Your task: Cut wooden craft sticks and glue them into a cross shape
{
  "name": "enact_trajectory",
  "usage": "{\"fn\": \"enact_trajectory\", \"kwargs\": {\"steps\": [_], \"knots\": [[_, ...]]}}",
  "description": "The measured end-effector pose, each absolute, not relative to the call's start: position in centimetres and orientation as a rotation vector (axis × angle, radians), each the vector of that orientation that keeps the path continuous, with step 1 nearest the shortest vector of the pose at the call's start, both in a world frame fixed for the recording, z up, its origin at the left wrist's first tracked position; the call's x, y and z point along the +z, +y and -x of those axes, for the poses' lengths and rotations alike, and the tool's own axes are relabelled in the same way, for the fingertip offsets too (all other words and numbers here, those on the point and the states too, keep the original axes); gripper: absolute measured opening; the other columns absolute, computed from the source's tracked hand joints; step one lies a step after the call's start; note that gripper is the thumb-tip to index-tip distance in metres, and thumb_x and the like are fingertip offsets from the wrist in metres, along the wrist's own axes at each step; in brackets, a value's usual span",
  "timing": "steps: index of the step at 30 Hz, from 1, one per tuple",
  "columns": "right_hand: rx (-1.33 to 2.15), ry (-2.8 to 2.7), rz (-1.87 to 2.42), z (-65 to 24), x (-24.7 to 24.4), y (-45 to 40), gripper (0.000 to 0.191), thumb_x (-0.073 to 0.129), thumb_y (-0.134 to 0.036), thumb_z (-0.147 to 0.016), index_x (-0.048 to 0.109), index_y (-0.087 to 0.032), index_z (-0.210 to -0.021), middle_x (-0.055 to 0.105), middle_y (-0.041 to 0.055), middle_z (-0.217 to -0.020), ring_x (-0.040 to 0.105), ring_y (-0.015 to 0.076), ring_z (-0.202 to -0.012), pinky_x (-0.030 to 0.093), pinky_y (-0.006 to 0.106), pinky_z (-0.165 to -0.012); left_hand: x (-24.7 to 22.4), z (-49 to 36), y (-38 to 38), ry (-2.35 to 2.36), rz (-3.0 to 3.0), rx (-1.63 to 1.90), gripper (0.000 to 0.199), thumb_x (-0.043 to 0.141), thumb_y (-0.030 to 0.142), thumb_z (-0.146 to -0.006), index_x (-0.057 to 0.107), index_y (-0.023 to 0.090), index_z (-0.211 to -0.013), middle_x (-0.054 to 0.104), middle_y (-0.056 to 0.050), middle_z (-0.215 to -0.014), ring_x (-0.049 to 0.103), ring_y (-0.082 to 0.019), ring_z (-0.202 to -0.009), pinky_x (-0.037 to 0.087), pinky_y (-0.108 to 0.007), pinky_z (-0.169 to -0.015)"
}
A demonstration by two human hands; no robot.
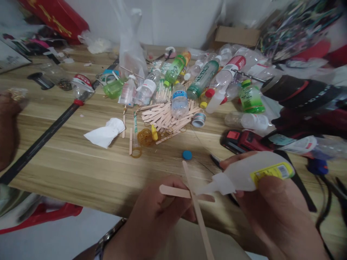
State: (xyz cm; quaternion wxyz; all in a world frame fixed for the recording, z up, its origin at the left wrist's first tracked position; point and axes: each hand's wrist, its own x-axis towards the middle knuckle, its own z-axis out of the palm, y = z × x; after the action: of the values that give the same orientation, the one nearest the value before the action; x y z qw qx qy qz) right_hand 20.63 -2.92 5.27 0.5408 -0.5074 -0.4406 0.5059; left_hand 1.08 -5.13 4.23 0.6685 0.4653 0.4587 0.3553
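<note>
Two crossed wooden craft sticks (200,220) are pinched in my left hand (162,209), one lying over the other in an X. My right hand (273,202) is wrapped round a translucent glue bottle (244,171) with a yellow label, tilted so its nozzle points left. The nozzle tip is at the crossing of the sticks; whether it touches, I cannot tell. A blue bottle cap (187,155) lies on the table just beyond the sticks.
Loose craft sticks (159,115) are heaped mid-table among plastic bottles (203,79). Rubber bands (146,137) and a crumpled tissue (105,132) lie nearer. A power drill (300,94) stands at the right. Another person's hand (8,108) is at the left edge.
</note>
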Motion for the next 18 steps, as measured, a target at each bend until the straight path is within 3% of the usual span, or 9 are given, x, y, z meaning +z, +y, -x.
{"fn": "enact_trajectory", "kwargs": {"steps": [8, 12, 18], "knots": [[1.209, -0.838, 1.180, -20.34, 5.57, -2.46, 0.033, 0.085, -0.049, -0.062, 0.073, -0.025, -0.081, 0.068, 0.0042, -0.076, 0.053, 0.0133, -0.052, 0.046, 0.022, -0.042, 3.86, -0.87, -5.39, 1.058, -1.055, 0.823, 0.018, 0.064, 0.034, -0.087, 0.061, 0.021, -0.075, 0.071, 0.002, -0.072, 0.064, -0.014, -0.066, 0.044, -0.021, -0.060], [1.221, -0.888, 1.160, -20.33, 5.56, -2.26, 0.032, 0.083, -0.048, -0.065, 0.074, -0.023, -0.082, 0.069, 0.0056, -0.075, 0.050, 0.0114, -0.048, 0.047, 0.022, -0.043, 3.89, -0.79, -5.47, 1.064, -0.994, 0.782, 0.009, 0.061, 0.027, -0.087, 0.063, 0.022, -0.079, 0.070, 0.002, -0.073, 0.065, -0.014, -0.069, 0.047, -0.021, -0.063], [1.265, -0.951, 1.141, -20.86, 5.64, -2.24, 0.033, 0.081, -0.052, -0.068, 0.074, -0.025, -0.085, 0.068, 0.0045, -0.074, 0.051, 0.0115, -0.049, 0.045, 0.020, -0.041, 4.26, -0.61, -6.05, 1.074, -1.060, 0.771, 0.013, 0.056, 0.020, -0.088, 0.066, 0.022, -0.081, 0.069, 0.003, -0.077, 0.065, -0.014, -0.074, 0.049, -0.020, -0.065]]}}
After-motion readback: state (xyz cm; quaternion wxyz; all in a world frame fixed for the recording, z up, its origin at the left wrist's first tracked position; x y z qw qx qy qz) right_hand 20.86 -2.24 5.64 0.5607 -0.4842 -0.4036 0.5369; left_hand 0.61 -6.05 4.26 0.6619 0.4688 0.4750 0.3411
